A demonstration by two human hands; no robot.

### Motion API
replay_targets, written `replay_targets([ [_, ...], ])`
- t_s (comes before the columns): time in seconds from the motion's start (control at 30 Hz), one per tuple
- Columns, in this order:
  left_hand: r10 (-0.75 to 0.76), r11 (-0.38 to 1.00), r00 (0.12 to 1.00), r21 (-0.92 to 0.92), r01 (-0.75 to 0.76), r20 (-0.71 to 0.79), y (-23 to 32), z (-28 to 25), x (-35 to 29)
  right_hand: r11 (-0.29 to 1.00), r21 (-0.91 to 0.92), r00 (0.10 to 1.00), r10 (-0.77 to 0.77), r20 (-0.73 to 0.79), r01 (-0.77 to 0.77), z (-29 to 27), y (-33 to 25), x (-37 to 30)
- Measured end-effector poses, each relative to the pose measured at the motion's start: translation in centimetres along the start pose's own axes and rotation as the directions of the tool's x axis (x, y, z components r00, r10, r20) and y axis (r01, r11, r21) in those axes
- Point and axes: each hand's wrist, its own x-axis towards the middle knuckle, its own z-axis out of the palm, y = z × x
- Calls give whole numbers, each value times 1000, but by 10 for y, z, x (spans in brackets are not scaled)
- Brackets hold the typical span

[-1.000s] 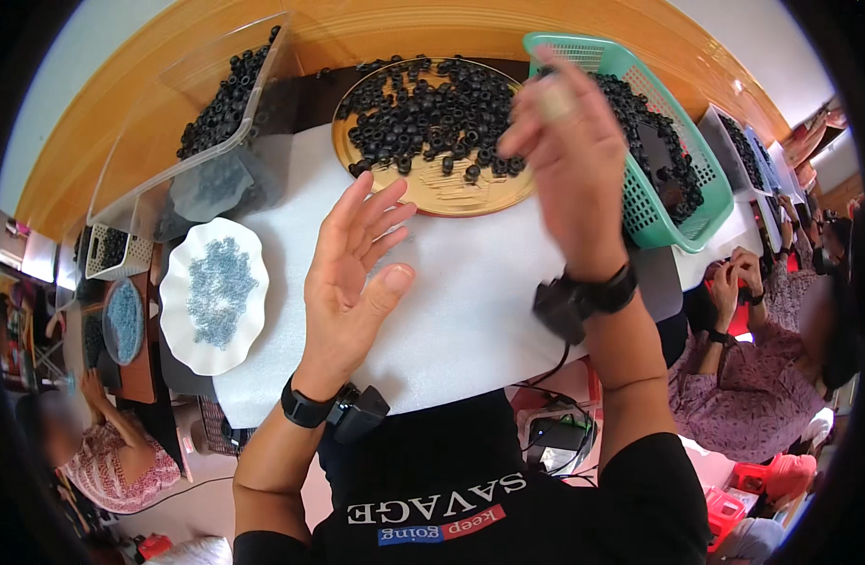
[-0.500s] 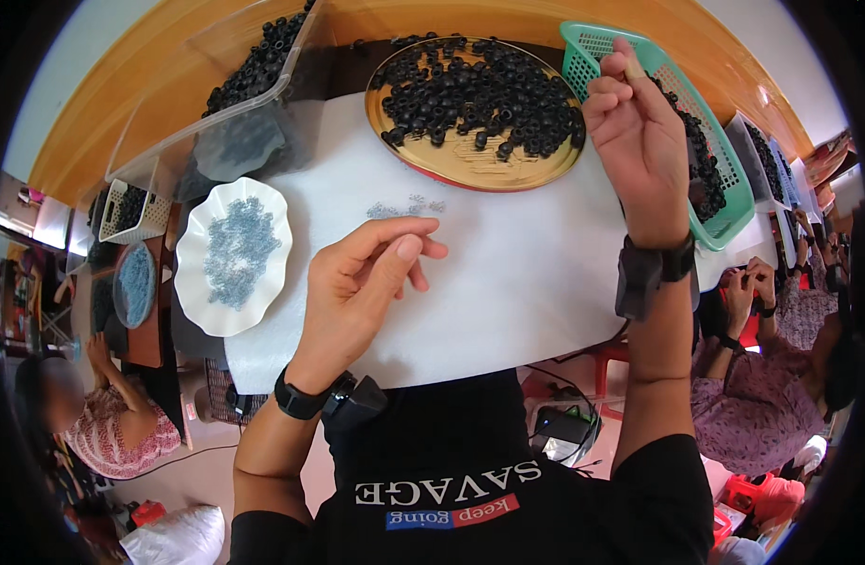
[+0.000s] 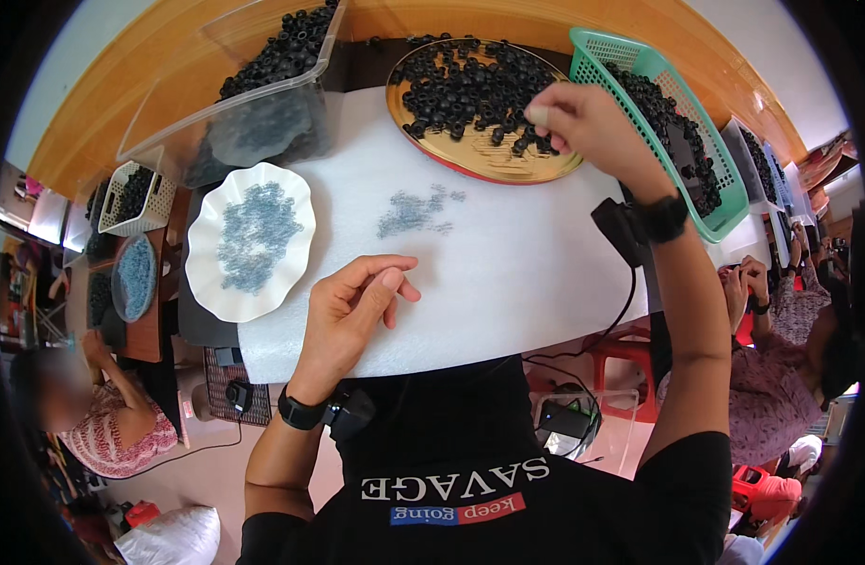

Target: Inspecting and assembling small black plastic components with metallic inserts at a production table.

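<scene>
My right hand [image 3: 588, 127] is over the right side of a round golden tray [image 3: 451, 158] of small black ring-shaped parts [image 3: 489, 85]. Its thumb and fingers are pinched together close to the parts, and what lies between them is hidden. Low over the white sheet [image 3: 508, 282], my left hand [image 3: 357, 306] is curled, thumb pressed toward the index finger; anything in it is too small to make out. Just beyond it lies a loose patch of tiny bluish-clear pieces [image 3: 409, 215]. More such pieces [image 3: 258, 235] fill a white scalloped dish [image 3: 202, 254] on the left.
A clear plastic bin [image 3: 169, 141] of black parts stands at the far left, and a green basket [image 3: 729, 202] of them at the right. A wooden rim [image 3: 404, 21] curves behind. People sit at both sides, with a red stool [image 3: 625, 353] near my right.
My right hand has come from beside the green basket leftward and down onto the golden tray's parts. My left hand keeps its curl, slightly nearer me. The whole view has shifted a little.
</scene>
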Motion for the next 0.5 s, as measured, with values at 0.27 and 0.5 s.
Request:
replay_targets([
  [0.27, 41, 998, 999, -39, -41, 10, -8, -3, 0, 871, -474, 991, -98, 94, 131, 29, 36, 3],
  [0.5, 39, 998, 999, -53, -40, -13, -7, -4, -2, 976, -202, 994, -67, 83, 83, 36, 5, -17],
])
